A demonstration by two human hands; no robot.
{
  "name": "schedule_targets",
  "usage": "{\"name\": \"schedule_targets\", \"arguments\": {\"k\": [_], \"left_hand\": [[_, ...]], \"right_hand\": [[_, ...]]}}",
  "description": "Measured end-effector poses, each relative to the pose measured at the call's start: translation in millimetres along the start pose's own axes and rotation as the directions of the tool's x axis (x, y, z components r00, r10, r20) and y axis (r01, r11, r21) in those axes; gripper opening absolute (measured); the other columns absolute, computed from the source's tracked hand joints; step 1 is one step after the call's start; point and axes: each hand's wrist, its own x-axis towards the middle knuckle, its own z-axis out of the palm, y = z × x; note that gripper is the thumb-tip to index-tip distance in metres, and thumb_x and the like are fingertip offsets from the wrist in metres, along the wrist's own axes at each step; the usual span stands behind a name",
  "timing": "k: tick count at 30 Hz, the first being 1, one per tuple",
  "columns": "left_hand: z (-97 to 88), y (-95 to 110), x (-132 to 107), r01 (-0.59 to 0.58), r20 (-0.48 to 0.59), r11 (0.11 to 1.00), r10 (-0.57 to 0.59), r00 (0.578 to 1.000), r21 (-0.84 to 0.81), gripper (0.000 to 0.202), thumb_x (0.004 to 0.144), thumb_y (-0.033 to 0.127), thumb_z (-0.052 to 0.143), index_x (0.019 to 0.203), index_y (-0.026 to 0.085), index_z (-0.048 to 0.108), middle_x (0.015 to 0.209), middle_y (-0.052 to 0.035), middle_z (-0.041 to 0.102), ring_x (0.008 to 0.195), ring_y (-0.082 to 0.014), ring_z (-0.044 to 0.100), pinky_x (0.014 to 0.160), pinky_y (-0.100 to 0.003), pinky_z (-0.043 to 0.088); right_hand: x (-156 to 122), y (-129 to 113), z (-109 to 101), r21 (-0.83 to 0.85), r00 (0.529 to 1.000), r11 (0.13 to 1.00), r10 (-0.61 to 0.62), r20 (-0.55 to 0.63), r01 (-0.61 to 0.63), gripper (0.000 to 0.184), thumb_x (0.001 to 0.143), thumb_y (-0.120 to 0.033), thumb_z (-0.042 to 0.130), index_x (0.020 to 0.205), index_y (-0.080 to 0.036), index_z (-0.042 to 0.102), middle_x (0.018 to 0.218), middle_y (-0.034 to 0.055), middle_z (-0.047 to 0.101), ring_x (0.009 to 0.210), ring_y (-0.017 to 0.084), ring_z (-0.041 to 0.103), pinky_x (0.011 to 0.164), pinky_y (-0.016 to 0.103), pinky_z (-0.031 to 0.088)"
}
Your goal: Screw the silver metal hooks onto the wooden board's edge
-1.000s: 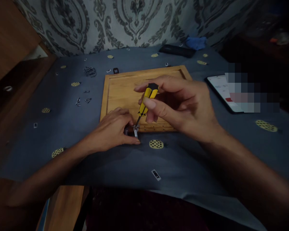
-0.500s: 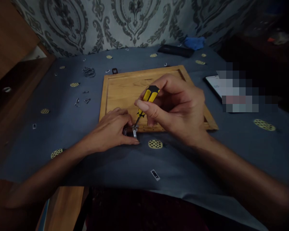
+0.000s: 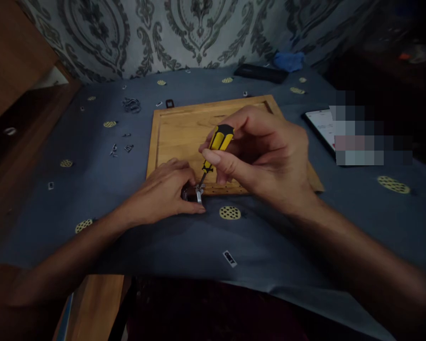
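Observation:
My right hand (image 3: 266, 156) pinches the handle of a yellow and black screwdriver (image 3: 218, 141), which tilts down to the left. Its tip meets a small silver metal hook (image 3: 199, 195) at the near edge of a framed wooden board (image 3: 184, 130). The fingers of my left hand (image 3: 166, 192) close around this hook, thumb in front and index finger behind. Another metal piece (image 3: 184, 194) shows partly beneath the left fingers. Several small dark holes run along the board's near edge, right of the hook. The screw under the tip is too small to make out.
Several loose screws (image 3: 128, 148) lie left of the board, and a heap of metal hooks (image 3: 131, 105) lies farther back. A small dark square frame (image 3: 169, 103), a black case (image 3: 261, 73) and a blue cloth (image 3: 289, 61) are behind. A phone (image 3: 321, 125) lies at the right.
My right hand has turned slightly with the screwdriver, and its wrist sits a little farther right. My left hand stays at the hook. The view has shifted very slightly.

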Motion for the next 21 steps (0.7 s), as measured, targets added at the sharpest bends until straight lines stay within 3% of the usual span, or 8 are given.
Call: {"name": "schedule_targets", "arguments": {"k": [6, 12, 21], "left_hand": [[-0.1, 0.7, 0.2, -0.004, -0.007, 1.0, 0.004, 1.0, 0.003, 0.036, 0.076, 0.04, 0.087, 0.093, 0.018, 0.064, 0.104, -0.0065, 0.066, 0.104, -0.0291, 0.059, 0.088, -0.041, 0.048], [-0.3, 0.2, 0.2, -0.014, -0.005, 1.0, 0.014, 1.0, -0.004, 0.034, 0.077, 0.04, 0.086, 0.093, 0.018, 0.066, 0.103, -0.0061, 0.066, 0.108, -0.031, 0.06, 0.093, -0.044, 0.048], [1.2, -0.3, 0.7, -0.021, -0.023, 1.0, 0.021, 1.0, 0.013, 0.037, 0.074, 0.041, 0.089, 0.089, 0.018, 0.063, 0.1, -0.0049, 0.065, 0.1, -0.0277, 0.059, 0.085, -0.039, 0.047]], "right_hand": [[1.5, -3.5, -0.6, 0.033, 1.0, 0.999, 0.013, 0.011, -0.014, 0.033, 0.077, -0.042, 0.089, 0.081, -0.024, 0.061, 0.072, -0.0065, 0.069, 0.05, 0.008, 0.061, 0.043, 0.02, 0.052], [1.4, -5.3, -3.0, -0.005, 0.996, 1.0, 0.029, 0.079, -0.029, 0.028, 0.083, -0.047, 0.083, 0.088, -0.024, 0.068, 0.078, -0.0026, 0.072, 0.05, 0.011, 0.065, 0.046, 0.024, 0.057], [1.8, -5.0, 5.7, 0.087, 0.987, 0.994, -0.054, -0.149, 0.068, 0.035, 0.074, -0.036, 0.092, 0.076, -0.024, 0.059, 0.071, -0.0077, 0.062, 0.046, 0.006, 0.059, 0.038, 0.018, 0.051]]}}
